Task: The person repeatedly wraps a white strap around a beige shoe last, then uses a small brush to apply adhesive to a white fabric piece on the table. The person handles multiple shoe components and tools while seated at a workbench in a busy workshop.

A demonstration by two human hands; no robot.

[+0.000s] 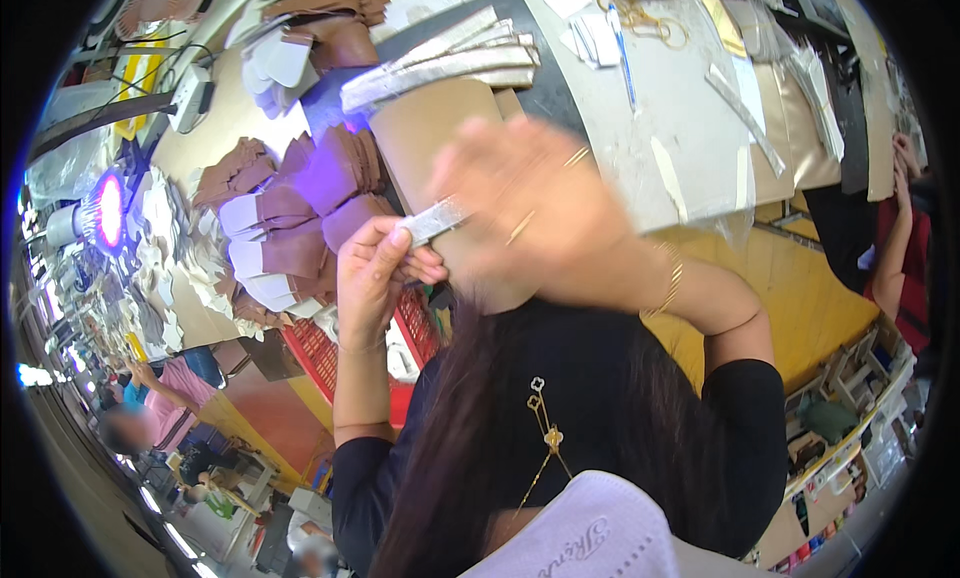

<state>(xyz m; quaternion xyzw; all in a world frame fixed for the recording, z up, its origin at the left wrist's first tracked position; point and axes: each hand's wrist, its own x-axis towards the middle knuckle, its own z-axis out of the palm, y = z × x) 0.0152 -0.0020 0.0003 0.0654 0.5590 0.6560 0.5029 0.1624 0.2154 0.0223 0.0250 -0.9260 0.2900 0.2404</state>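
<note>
Between the thumb and fingers of my left hand is one end of a short silvery-grey strip. The strip's other end reaches toward my right hand, which hangs in front of it, smeared by motion. Whether those right fingers grip anything is hidden by the blur. Under both hands lies a tan-brown sheet, partly covered by them. Left of my left hand are several stacks of brown leather-like pieces, some with pale tabs. A bundle of long whitish strips rests just beyond the tan sheet.
A glowing lamp stands at the left beside pale scraps. Scissors, a blue pen and a loose grey strip lie on the grey tabletop. A red crate sits below the table edge. A co-worker's hands show far right.
</note>
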